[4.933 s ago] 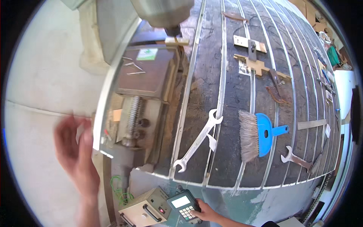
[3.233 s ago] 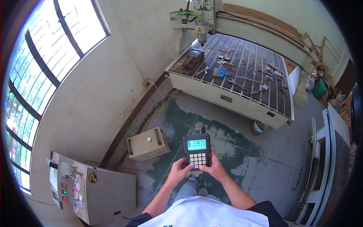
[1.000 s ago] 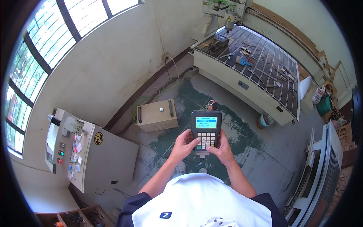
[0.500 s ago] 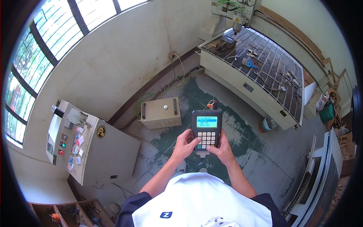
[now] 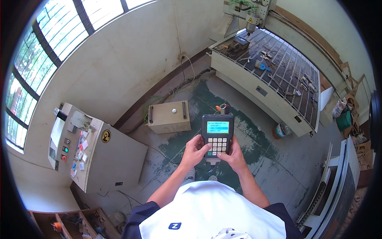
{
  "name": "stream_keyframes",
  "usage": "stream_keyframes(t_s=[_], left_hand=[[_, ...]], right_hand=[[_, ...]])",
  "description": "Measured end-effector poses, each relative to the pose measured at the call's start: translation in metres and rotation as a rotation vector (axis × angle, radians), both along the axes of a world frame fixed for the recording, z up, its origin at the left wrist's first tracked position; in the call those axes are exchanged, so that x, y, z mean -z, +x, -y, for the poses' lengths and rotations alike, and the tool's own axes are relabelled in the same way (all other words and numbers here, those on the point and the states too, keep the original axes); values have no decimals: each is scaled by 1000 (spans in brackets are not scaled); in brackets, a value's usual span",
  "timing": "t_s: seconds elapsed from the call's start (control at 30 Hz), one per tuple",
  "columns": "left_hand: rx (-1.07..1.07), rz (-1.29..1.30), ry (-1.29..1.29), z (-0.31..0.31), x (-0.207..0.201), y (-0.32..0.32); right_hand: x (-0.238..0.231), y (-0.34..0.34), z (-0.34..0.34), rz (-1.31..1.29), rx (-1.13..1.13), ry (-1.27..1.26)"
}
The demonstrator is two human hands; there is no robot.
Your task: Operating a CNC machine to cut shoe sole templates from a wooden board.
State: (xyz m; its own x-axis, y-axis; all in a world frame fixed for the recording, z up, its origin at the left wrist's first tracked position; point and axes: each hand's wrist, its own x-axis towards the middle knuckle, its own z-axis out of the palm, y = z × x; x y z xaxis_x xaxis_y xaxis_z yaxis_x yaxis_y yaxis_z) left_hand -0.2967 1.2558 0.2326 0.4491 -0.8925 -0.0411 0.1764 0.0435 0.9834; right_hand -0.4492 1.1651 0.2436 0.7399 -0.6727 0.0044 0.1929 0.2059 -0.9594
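Observation:
A black handheld CNC controller (image 5: pixel 217 136) is held upright in front of me, its lit cyan screen (image 5: pixel 217 126) listing files above a keypad of pale buttons. My left hand (image 5: pixel 195 151) grips its left edge, the thumb lying on a left-side key. On the other edge my right hand (image 5: pixel 234 153) is closed, with its thumb on the bottom keys. The fingers behind the controller are hidden. A cable plug (image 5: pixel 213 162) hangs from its lower end. Just beyond its top edge a small ring with an orange piece (image 5: pixel 221 107) shows.
At the upper right stands a CNC router table (image 5: pixel 254 81) with loose tools, under a spindle (image 5: pixel 251 24). A beige metal box (image 5: pixel 169 117) sits on the floor ahead. To the left is a control cabinet (image 5: pixel 115 163) with buttons. A bucket (image 5: pixel 281 130) stands beside the router.
The highlighted line on the controller's screen has shifted down from the first entry to the second. Both hands keep their hold, and my view has shifted very slightly.

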Motion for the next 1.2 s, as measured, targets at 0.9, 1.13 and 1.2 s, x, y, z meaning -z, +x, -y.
stream_keyframes(t_s=[0.9, 1.13, 1.2], left_hand=[[48, 65, 7, -13, -1, -5], [140, -13, 7, -20, -9, -8], [136, -30, -8, -20, -10, -10]], right_hand=[[1, -5, -1, 34, -51, -27], [1, -9, 0, -11, -39, -14], [0, -11, 0, 25, -54, -1]])
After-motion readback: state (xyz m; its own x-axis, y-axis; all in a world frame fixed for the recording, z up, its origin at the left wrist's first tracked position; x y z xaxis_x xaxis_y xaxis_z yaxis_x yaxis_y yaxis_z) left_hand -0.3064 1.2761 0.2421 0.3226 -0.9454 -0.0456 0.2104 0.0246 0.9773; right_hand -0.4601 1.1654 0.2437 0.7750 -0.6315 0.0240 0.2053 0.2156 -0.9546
